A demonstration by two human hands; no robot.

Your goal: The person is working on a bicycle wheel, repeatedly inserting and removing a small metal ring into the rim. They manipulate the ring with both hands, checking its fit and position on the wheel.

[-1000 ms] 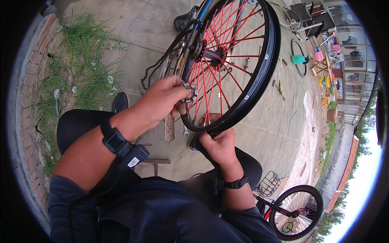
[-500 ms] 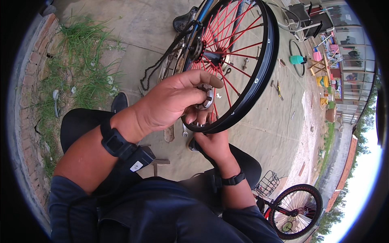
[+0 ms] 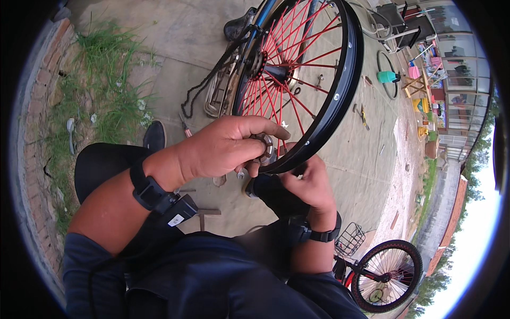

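Observation:
A bicycle wheel with a bare black rim (image 3: 336,98) and red spokes (image 3: 313,72) stands in front of me, mounted in a blue frame (image 3: 264,15). Between the thumb and bent fingers of my left hand (image 3: 212,146) is a round, notched metal spoke wrench (image 3: 264,148). It is up against the spokes near the rim's lowest part. My right hand (image 3: 313,183) has its fingers curled at the rim's lower outer edge, with the fingertips partly hidden. Left of the hub (image 3: 277,73) hangs a loose black chain (image 3: 204,80).
Grass (image 3: 111,69) and a brick edging (image 3: 40,101) run along the left. Pliers (image 3: 364,117) lie on the ground to the right, near a teal bottle (image 3: 388,77). Another bicycle wheel (image 3: 387,276) is at lower right. Folding chairs (image 3: 406,26) stand at the far right.
My left hand with the spoke wrench has come lower, nearer to the rim. My right hand has shifted to the right along the rim's underside.

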